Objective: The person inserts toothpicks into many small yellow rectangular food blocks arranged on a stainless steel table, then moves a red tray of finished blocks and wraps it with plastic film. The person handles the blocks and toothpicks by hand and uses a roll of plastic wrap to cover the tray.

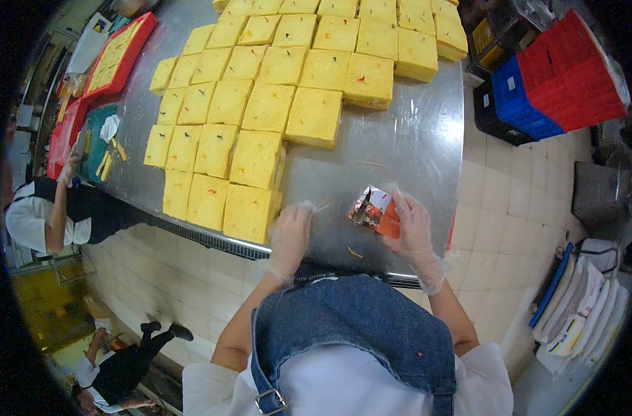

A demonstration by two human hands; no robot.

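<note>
My left hand (290, 236), in a clear plastic glove, is closed in a pinch beside the front row of the yellow square sandwiches (252, 211). A few thin toothpicks (323, 205) stick out from its fingertips. My right hand (412, 225), gloved as well, grips a small orange-and-white packet (378, 208) with a shiny, torn-looking silver end. Many of the sandwiches have a small dark or coloured pick end standing in the top. On the steel table (413, 139), another toothpick (370, 163) lies beyond the packet, and a yellow scrap (355, 252) lies near the front edge.
At the left, a co-worker's gloved hand (69, 168) is beside red trays (118, 59) and a green board (97, 142). Another person (122, 374) is on the floor side behind. Stacked red and blue crates (566, 76) stand right of the table.
</note>
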